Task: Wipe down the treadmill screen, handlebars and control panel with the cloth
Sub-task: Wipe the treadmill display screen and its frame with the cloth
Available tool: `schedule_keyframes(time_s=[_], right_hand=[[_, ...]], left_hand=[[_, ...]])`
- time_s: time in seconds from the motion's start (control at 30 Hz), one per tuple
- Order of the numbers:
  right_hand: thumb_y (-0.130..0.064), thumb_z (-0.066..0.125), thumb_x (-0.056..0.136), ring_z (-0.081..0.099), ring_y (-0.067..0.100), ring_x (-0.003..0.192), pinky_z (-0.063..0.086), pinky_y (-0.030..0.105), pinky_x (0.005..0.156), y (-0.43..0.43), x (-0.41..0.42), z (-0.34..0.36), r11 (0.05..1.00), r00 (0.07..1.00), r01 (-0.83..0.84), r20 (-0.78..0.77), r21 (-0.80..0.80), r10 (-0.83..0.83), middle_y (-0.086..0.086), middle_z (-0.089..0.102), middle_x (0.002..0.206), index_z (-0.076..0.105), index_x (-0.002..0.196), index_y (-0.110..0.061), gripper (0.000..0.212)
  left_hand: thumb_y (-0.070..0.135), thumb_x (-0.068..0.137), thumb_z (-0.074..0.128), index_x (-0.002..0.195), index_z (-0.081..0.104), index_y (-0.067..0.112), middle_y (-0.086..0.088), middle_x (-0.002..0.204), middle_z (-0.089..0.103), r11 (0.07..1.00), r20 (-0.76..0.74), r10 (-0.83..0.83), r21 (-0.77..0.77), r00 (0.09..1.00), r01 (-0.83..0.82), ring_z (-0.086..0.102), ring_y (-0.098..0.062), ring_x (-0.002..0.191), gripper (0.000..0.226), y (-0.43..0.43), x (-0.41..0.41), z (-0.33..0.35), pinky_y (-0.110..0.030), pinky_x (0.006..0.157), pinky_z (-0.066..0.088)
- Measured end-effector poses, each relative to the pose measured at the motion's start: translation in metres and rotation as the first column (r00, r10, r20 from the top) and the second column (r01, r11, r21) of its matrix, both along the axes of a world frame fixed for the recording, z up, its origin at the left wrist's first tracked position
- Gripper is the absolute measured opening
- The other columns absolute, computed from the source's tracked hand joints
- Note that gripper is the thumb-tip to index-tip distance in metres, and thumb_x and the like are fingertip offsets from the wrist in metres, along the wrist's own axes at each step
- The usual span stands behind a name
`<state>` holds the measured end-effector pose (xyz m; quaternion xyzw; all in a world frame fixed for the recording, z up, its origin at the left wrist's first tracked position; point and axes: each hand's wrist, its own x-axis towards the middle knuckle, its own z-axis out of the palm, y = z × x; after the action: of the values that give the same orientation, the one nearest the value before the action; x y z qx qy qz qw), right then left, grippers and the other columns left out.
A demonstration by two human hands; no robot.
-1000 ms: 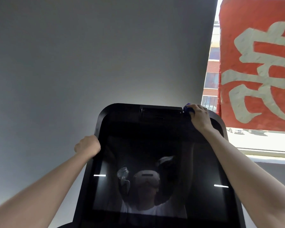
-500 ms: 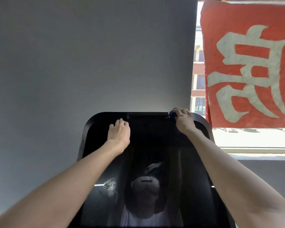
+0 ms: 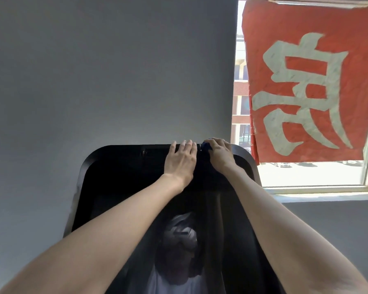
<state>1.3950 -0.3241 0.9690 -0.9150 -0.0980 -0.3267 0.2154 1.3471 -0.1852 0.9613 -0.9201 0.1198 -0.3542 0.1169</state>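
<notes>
The treadmill screen (image 3: 119, 187) is a large black glossy panel with rounded corners, filling the lower middle of the view. A small blue cloth (image 3: 206, 146) shows only as a corner on the screen's top edge, held under the curled fingers of my right hand (image 3: 220, 157). Just to its left, my left hand (image 3: 181, 162) lies flat on the upper part of the screen, its fingers straight and reaching over the top edge. Both forearms cross the glass. The handlebars and control panel are out of view.
A grey wall (image 3: 106, 71) rises behind the screen. To the right is a window (image 3: 306, 177) with a red paper sheet (image 3: 306, 81) bearing a pale character stuck to the glass. The window sill (image 3: 327, 193) runs beside the screen's right edge.
My left hand left the screen's left edge and moved up and right along the top until it lies beside my right hand. My right hand and cloth stayed at the top edge.
</notes>
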Motion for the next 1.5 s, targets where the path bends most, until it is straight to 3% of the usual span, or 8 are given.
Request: schedule_keyframes(time_s=[0.23, 0.53, 0.73, 0.93, 1.07, 1.23, 1.4, 1.5], right_hand=[[-0.013, 0.032, 0.100, 0.016, 0.021, 0.137, 0.016, 0.027, 0.111, -0.003, 0.003, -0.001, 1.000, 1.000, -0.021, -0.021, 0.008, 0.022, -0.002, 0.033, 0.145, 0.040, 0.136, -0.027, 0.039], [-0.011, 0.041, 0.098, 0.025, 0.024, 0.134, 0.018, 0.029, 0.110, -0.034, 0.001, -0.002, 0.971, 0.973, -0.229, 0.015, -0.061, 0.230, -0.001, 0.041, 0.143, 0.047, 0.134, -0.023, 0.038], [-0.007, 0.040, 0.098, 0.033, 0.027, 0.129, 0.029, 0.033, 0.107, -0.062, 0.009, 0.004, 0.991, 0.995, -0.095, 0.031, 0.098, 0.093, 0.005, 0.045, 0.139, 0.053, 0.128, -0.018, 0.035], [-0.010, 0.049, 0.095, 0.044, 0.023, 0.122, 0.035, 0.032, 0.103, -0.062, 0.002, -0.016, 0.956, 0.936, -0.280, 0.197, -0.086, 0.292, 0.001, 0.055, 0.131, 0.060, 0.122, -0.019, 0.030], [-0.006, 0.043, 0.097, 0.046, 0.027, 0.121, 0.033, 0.025, 0.099, -0.078, 0.007, -0.006, 0.959, 0.988, -0.112, 0.135, 0.259, 0.079, 0.008, 0.054, 0.130, 0.058, 0.122, -0.014, 0.031], [-0.004, 0.045, 0.096, 0.040, 0.027, 0.125, 0.029, 0.025, 0.101, -0.074, -0.004, -0.027, 0.979, 0.948, -0.204, 0.248, -0.005, 0.199, 0.005, 0.052, 0.134, 0.057, 0.124, -0.012, 0.032], [-0.008, 0.041, 0.097, 0.046, 0.028, 0.120, 0.033, 0.026, 0.098, -0.071, 0.003, -0.011, 0.913, 0.991, -0.002, 0.120, 0.409, -0.052, 0.009, 0.054, 0.128, 0.062, 0.117, -0.015, 0.029], [-0.015, 0.042, 0.097, 0.034, 0.022, 0.127, 0.026, 0.033, 0.108, -0.048, -0.010, -0.028, 0.973, 0.970, -0.013, 0.238, 0.232, -0.044, 0.001, 0.048, 0.135, 0.056, 0.122, -0.017, 0.029]], left_hand=[[0.008, 0.085, 0.060, 0.128, 0.043, 0.003, -0.012, 0.121, 0.057, 0.991, 0.088, 0.072, 0.107, 0.993, -0.082, 0.057, -0.027, 0.111, 0.047, -0.022, 0.007, 0.002, -0.039, 0.109, 0.027], [0.005, 0.088, 0.058, 0.120, 0.052, 0.010, -0.006, 0.115, 0.059, 0.998, 0.073, 0.067, 0.009, 0.995, -0.068, 0.056, -0.025, 0.109, 0.033, -0.035, 0.012, 0.012, -0.043, 0.107, 0.027], [0.004, 0.088, 0.059, 0.110, 0.059, 0.014, -0.003, 0.108, 0.063, 0.999, 0.139, 0.023, -0.043, 0.990, -0.017, 0.061, -0.023, 0.099, 0.025, -0.029, 0.021, 0.004, -0.040, 0.107, 0.028], [0.004, 0.090, 0.057, 0.108, 0.059, 0.013, -0.004, 0.106, 0.062, 0.997, 0.088, 0.037, -0.066, 0.995, -0.031, 0.060, -0.025, 0.099, 0.021, -0.036, 0.017, 0.013, -0.041, 0.101, 0.033], [-0.002, 0.079, 0.065, 0.107, 0.058, 0.013, -0.002, 0.104, 0.059, 0.993, 0.060, 0.044, -0.110, 0.997, -0.038, 0.058, -0.023, 0.097, 0.033, -0.036, 0.014, 0.010, -0.038, 0.096, 0.036], [-0.007, 0.070, 0.066, 0.106, 0.056, 0.011, -0.003, 0.104, 0.058, 0.993, 0.040, 0.046, -0.108, 0.998, -0.041, 0.057, -0.024, 0.099, 0.041, -0.038, 0.009, 0.011, -0.037, 0.097, 0.035], [-0.006, 0.071, 0.067, 0.107, 0.055, 0.013, -0.003, 0.107, 0.058, 0.992, 0.034, 0.048, -0.116, 0.998, -0.044, 0.056, -0.022, 0.099, 0.042, -0.037, 0.009, 0.009, -0.035, 0.094, 0.037], [-0.004, 0.083, 0.059, 0.111, 0.056, 0.013, -0.004, 0.111, 0.058, 0.992, 0.079, 0.030, -0.122, 0.996, -0.021, 0.057, -0.023, 0.103, 0.033, -0.036, 0.012, 0.007, -0.036, 0.093, 0.038]])
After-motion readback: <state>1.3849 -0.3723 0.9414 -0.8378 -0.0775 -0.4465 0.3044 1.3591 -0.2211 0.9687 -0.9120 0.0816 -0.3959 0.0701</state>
